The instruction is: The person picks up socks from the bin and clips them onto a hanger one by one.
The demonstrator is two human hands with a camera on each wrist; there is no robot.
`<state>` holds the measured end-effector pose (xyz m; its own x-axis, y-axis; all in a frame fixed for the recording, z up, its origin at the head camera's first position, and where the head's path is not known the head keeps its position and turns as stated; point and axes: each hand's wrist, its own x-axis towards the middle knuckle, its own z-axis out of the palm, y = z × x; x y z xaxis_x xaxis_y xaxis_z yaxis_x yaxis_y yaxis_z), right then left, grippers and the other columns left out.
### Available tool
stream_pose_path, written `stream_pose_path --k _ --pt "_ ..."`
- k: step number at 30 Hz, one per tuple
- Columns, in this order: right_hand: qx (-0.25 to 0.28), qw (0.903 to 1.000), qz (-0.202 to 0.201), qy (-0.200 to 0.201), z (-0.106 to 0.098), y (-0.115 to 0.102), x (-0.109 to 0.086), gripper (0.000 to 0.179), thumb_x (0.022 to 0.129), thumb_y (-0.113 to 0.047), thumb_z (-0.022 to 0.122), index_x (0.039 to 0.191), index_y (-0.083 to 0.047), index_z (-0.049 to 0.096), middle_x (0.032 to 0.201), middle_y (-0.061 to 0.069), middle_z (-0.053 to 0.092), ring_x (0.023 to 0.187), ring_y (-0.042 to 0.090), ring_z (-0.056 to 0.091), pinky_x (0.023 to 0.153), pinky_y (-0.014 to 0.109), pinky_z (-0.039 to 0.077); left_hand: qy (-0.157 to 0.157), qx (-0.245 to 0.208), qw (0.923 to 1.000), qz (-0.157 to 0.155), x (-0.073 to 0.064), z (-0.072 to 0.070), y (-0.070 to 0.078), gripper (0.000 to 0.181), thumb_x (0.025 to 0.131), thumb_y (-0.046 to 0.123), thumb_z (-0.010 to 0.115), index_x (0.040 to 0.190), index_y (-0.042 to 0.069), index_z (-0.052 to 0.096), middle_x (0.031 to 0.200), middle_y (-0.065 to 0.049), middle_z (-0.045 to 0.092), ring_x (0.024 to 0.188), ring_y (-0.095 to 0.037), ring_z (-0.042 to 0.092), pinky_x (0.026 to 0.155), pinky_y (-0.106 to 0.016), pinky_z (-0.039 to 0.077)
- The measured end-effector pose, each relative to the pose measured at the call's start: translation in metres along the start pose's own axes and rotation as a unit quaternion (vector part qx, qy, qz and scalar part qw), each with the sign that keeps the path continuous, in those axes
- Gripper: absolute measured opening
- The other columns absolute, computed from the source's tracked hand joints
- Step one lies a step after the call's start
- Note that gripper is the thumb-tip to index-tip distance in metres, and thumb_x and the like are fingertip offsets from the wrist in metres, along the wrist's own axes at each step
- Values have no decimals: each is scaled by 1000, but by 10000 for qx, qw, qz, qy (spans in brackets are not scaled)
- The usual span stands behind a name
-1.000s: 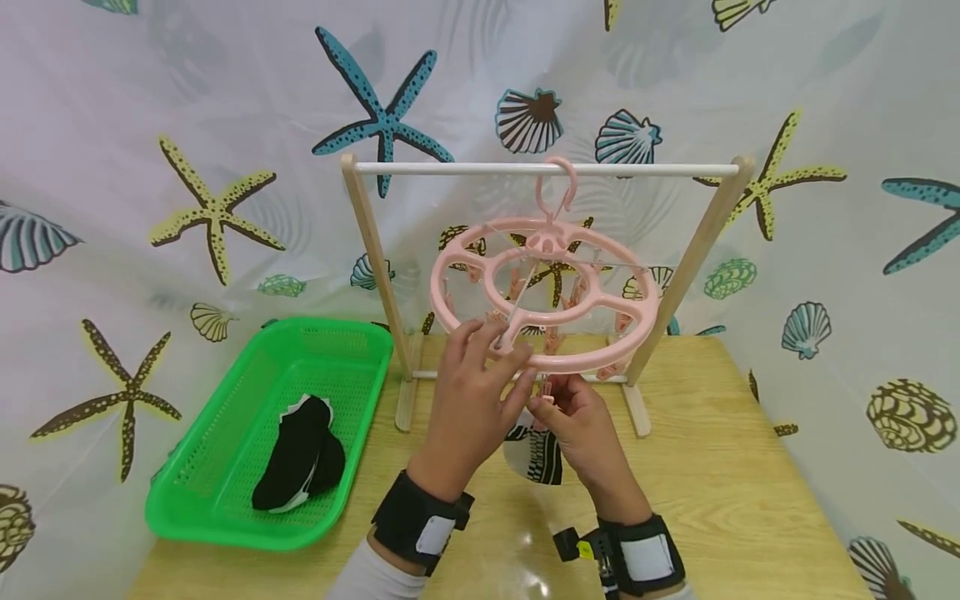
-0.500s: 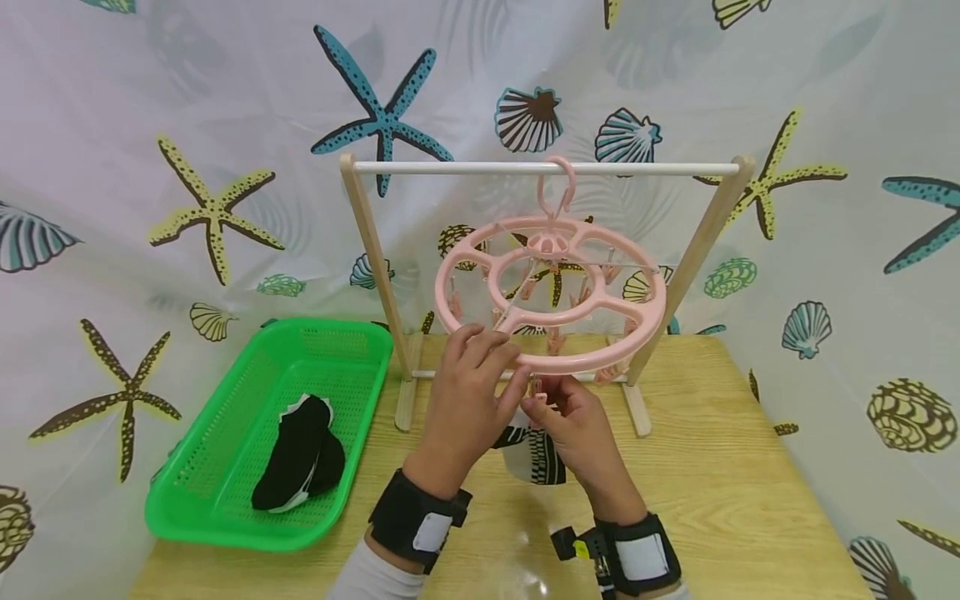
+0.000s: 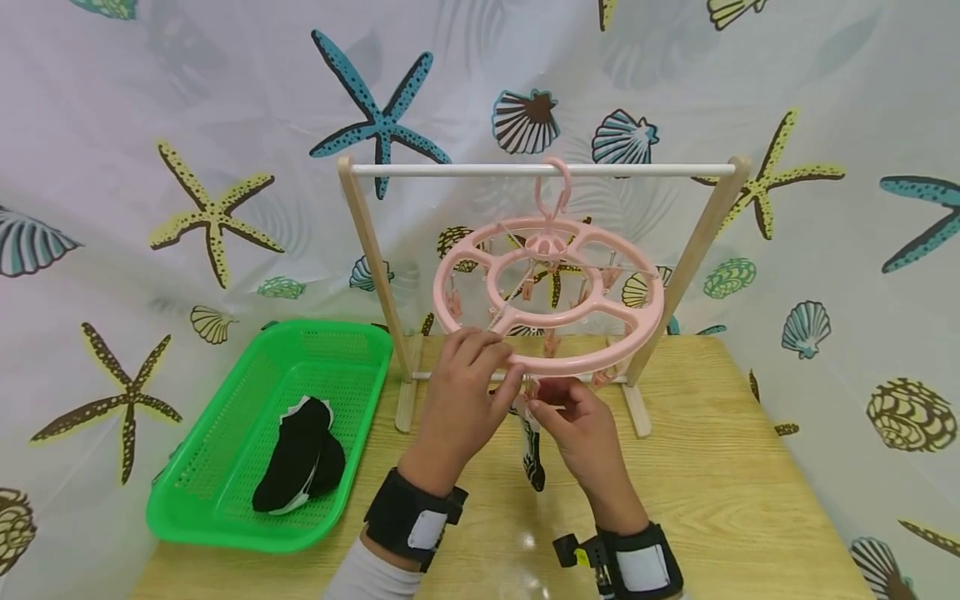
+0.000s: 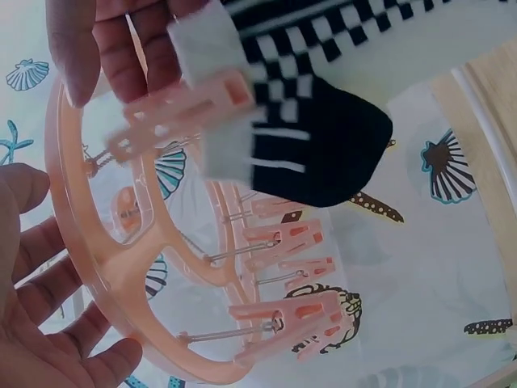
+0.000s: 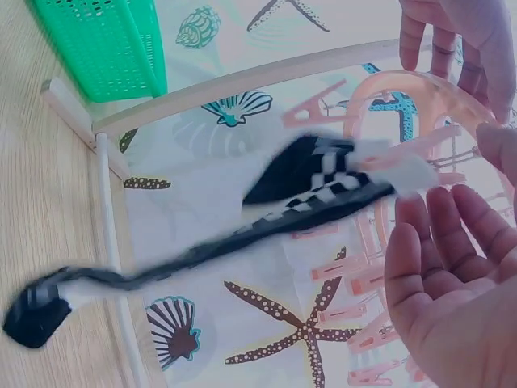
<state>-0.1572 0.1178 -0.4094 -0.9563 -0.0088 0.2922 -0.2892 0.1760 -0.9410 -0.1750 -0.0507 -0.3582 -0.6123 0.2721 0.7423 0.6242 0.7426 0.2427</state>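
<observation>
A round pink sock hanger [image 3: 577,365] with dangling clips hangs by its hook. My left hand [image 3: 453,404] holds the near-left part of its rim, thumb and fingertips against the plastic. Just under the rim, a pink clip [image 4: 186,113] grips the white cuff of a black-and-white checkered sock [image 4: 315,137], which dangles toward the tabletop. My right hand [image 3: 588,433] is beside the clip and cuff. In the right wrist view its fingers are loosely spread, the thumb apart from them, right by the sock's white cuff [image 5: 412,174].
The hook is on the white bar [image 3: 450,170] of a wooden-legged stand [image 3: 375,258]. On the left, a green plastic basket [image 3: 168,521] contains black-and-white socks [image 3: 296,458]. All this stands on a wood-grain table [image 3: 720,483], before a curtain printed with starfish and shells.
The hanger ring has shifted slightly and its clips have swung. The hanging sock has turned from broadside to narrow in the head view. My right fingers have loosened around the clip.
</observation>
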Motion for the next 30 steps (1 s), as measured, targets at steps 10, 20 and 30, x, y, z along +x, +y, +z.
stream_pose_path --k 10,20,30 --pt "610 9921 25 1097 -16 -13 -18 18 91 -16 62 93 3 60 82 9 62 80 26 58 70 23 50 -6 -167 9999 -40 -2 -2 -5 22 90 31 61 92 10 66 99 -4 63 107 -24 49 97 -39 43" --pt "679 9825 23 1734 -50 -4 -14 28 97 -19 51 116 1 57 114 9 57 109 22 48 94 34 42 38 -408 9991 47 -1 -5 -12 20 86 27 64 90 8 65 97 -6 62 105 -25 48 95 -41 43" --pt "302 9988 -128 -353 -62 10 12 43 101 -23 40 143 -15 37 133 9 45 121 23 37 102 61 25 -10 -514 9986 133 0 -6 -17 21 83 27 66 88 7 64 97 -6 62 102 -24 49 91 -40 45"
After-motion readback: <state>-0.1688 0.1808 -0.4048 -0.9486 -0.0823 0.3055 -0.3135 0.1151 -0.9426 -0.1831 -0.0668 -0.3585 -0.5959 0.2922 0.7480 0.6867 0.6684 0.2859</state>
